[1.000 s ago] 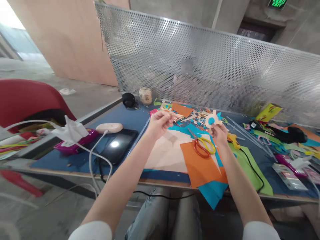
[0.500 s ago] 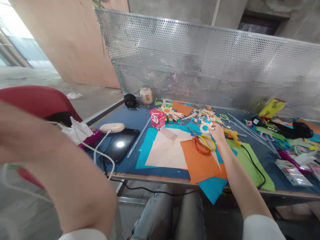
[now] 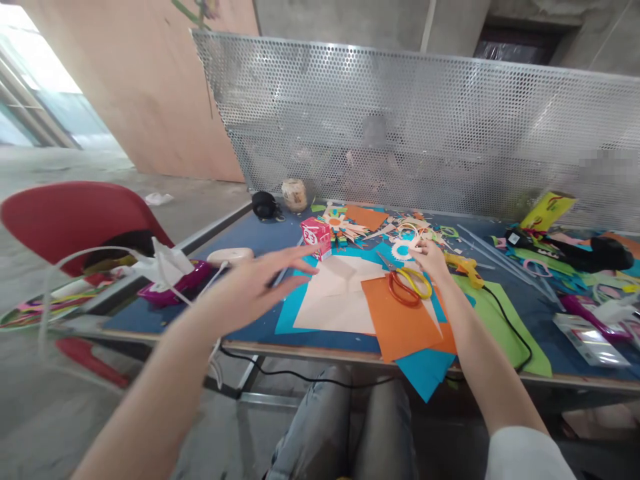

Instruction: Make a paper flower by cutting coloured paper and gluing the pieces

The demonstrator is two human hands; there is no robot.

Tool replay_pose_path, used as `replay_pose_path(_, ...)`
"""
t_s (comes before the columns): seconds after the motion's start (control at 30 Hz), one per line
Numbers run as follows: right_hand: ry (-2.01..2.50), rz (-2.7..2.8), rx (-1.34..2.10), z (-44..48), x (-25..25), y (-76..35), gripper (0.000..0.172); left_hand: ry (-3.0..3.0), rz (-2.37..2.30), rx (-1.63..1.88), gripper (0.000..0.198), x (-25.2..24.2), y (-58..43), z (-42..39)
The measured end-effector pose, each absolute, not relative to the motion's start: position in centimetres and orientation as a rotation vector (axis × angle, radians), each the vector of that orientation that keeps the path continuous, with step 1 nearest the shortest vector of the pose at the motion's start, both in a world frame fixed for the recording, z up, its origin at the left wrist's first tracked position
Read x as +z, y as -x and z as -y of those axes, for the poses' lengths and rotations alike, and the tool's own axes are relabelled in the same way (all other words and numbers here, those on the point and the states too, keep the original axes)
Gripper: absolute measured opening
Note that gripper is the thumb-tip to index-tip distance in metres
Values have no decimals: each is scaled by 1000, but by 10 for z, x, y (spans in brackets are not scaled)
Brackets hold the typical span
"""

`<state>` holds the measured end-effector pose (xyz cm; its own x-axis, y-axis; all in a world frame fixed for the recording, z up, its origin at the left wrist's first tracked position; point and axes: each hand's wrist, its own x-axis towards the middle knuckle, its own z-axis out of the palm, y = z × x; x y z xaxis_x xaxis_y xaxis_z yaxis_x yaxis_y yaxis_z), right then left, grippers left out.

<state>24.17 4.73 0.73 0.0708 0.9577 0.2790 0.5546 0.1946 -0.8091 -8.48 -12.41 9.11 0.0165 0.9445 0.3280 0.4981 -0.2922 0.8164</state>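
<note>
My left hand (image 3: 263, 283) is held above the table's left part with its fingers stretched out and nothing in them. Its fingertips hang near the pink box (image 3: 317, 239) and the pale paper sheets (image 3: 335, 303). Between the thumb and fingers of my right hand (image 3: 430, 259) is a pale paper ring with a notched edge (image 3: 401, 250). Scissors (image 3: 407, 287) with one red and one yellow handle lie on the orange paper (image 3: 400, 327), just below the right hand. A yellow glue gun (image 3: 465, 267) rests to its right.
A metal mesh panel (image 3: 400, 133) stands along the table's back. Paper scraps (image 3: 345, 230) litter the rear. At left are a white power bank-like object (image 3: 230, 256), tissues in a purple holder (image 3: 173, 277) and a red chair (image 3: 80, 220). A black cable (image 3: 300, 380) hangs at the front edge.
My left hand has swung in from the far left to above the table, fingers stretched. My right hand keeps hold of the paper ring, almost in place.
</note>
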Motion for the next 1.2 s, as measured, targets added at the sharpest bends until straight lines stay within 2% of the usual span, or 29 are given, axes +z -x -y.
replay_pose_path(0.1,1438,1793,547,-39,5,-232,26,-2265,-1662,680,51,54,63,104)
replay_pose_path(0.17,1494,1895,304,-32,6,-227,24,-2314,-1762,438,61,32,52,88)
replay_pose_path(0.27,1426,2083,-69,-21,10,-215,25,-2313,-1897,272,59,15,47,74)
replay_pose_path(0.33,1225,2295,-144,-14,13,-205,27,-2303,-1927,292,55,11,49,70)
replay_pose_path(0.47,944,2678,-18,-5,13,-189,34,-2265,-1849,458,55,9,56,65)
replay_pose_path(0.57,846,2810,71,-1,12,-187,30,-2284,-1873,496,61,6,56,58)
replay_pose_path(0.77,616,2738,268,8,19,-191,27,-2174,-1819,493,57,3,59,42)
replay_pose_path(1.0,555,2782,206,19,15,-183,22,-2174,-1765,398,49,2,60,34)
replay_pose_path(1.2,429,2689,422,32,22,-178,19,-2187,-1796,473,43,4,56,33)
